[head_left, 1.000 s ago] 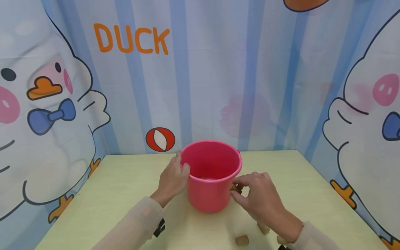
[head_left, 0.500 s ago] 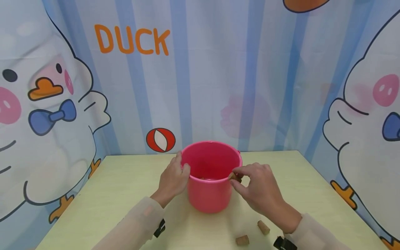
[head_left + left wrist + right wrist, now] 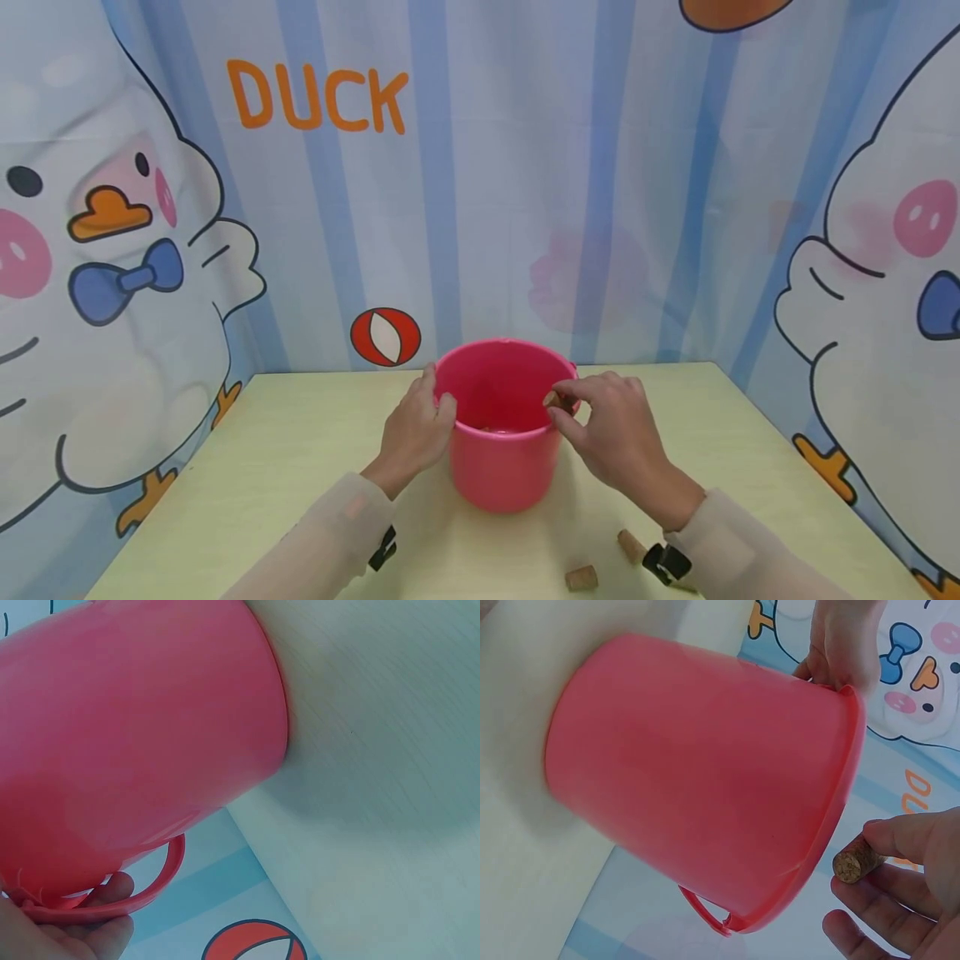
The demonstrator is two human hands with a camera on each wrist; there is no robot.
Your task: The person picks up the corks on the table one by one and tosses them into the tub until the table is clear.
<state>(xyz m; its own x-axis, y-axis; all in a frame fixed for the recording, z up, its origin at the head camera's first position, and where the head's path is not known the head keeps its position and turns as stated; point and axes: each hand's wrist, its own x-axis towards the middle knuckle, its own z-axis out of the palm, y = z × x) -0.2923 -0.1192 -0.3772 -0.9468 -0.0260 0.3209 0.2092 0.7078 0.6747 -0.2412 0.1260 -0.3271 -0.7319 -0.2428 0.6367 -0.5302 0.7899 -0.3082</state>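
A pink bucket (image 3: 504,471) stands upright on the table. My left hand (image 3: 416,425) grips its left rim, with the thumb on the near side. In the left wrist view, fingers of that hand curl around the bucket's pink handle (image 3: 178,859) close to the rim. My right hand (image 3: 618,429) pinches a cork (image 3: 855,859) between thumb and fingers at the bucket's right rim. The head view has this cork just over the opening. Most of the bucket's inside bottom is hidden by the near wall.
Two corks, one nearer (image 3: 581,577) and one by the right wrist (image 3: 632,546), lie on the pale table (image 3: 300,467). Something partly covered by the right sleeve lies beside them. A curtain (image 3: 495,167) with printed ducks surrounds the table's back and sides.
My right hand has risen with the cork from beside the bucket's outer wall to the rim's height, moving slightly left. The left hand and bucket have stayed in place.
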